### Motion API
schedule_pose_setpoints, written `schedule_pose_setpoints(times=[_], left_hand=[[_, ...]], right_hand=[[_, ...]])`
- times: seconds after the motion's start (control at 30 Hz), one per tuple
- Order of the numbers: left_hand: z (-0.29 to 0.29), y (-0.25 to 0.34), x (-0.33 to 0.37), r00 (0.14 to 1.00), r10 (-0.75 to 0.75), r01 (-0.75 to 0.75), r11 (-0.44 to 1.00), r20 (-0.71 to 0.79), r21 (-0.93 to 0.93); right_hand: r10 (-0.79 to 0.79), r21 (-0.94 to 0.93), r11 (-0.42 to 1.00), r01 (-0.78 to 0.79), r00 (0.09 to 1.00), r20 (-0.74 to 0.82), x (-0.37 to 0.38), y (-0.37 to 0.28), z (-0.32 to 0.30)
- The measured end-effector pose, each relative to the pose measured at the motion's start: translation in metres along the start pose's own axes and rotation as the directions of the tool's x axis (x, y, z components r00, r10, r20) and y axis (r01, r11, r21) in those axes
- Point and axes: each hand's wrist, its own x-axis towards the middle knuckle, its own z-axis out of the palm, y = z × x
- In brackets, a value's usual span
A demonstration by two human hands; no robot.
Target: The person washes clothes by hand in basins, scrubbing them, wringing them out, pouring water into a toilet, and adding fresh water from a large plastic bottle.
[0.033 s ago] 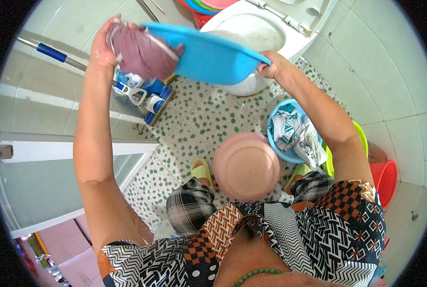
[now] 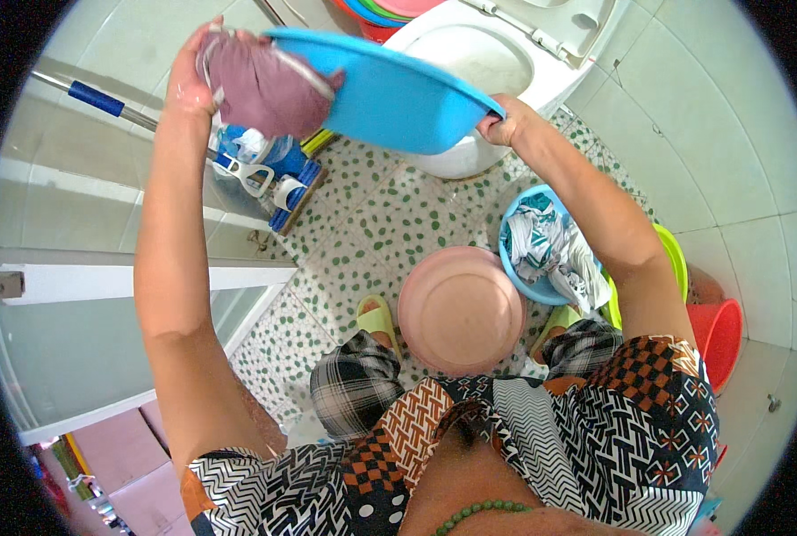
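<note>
A blue basin [image 2: 407, 103] is held up, tilted, in front of the white toilet [image 2: 457, 54]. Its right rim is in the closed fingers of my right hand [image 2: 504, 123]. At the basin's left end my left hand [image 2: 191, 76] is closed around a wet-looking, bunched mauve cloth with pale trim [image 2: 269, 89]. That cloth hides most of the left fingers, so I cannot tell whether they also grip the rim. Between my feet a pink basin [image 2: 461, 313] rests on the floor. A smaller light-blue basin [image 2: 528, 284] beside it holds crumpled white and teal clothes [image 2: 550, 246].
A blue mop head [image 2: 296, 196] with white fittings and a metal handle [image 2: 139, 116] leans at the left. A white-framed door panel [image 2: 104, 339] stands nearer. Green [image 2: 675, 259] and red buckets [image 2: 716, 335] line the right wall. Stacked coloured basins [image 2: 372, 13] sit beside the toilet.
The blue basin's left end and the mauve cloth have risen slightly, along with my left hand. My right hand has barely moved.
</note>
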Motion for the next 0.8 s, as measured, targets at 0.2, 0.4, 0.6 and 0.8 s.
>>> schedule_pose_setpoints(times=[0.2, 0.4, 0.6, 0.8], left_hand=[[0.087, 0.017, 0.034, 0.845, 0.394, -0.389, 0.917, -0.361, 0.09], [0.094, 0.014, -0.004, 0.806, 0.481, -0.459, 0.876, -0.346, 0.149], [0.034, -0.045, -0.105, 0.647, 0.536, -0.466, 0.841, -0.543, 0.276], [-0.009, -0.146, -0.168, 0.475, 0.717, 0.542, 0.218, -0.51, 0.812]], right_hand=[[0.077, 0.291, 0.951, -0.106, 0.991, 0.111, 0.001, 0.011, 0.015], [0.152, 0.471, 0.832, -0.293, 0.937, 0.313, 0.019, 0.021, 0.01], [0.204, 0.375, 0.773, -0.512, 0.76, 0.617, 0.012, 0.027, 0.011], [0.422, 0.144, 0.679, -0.72, 0.543, 0.726, 0.023, 0.061, 0.014]])
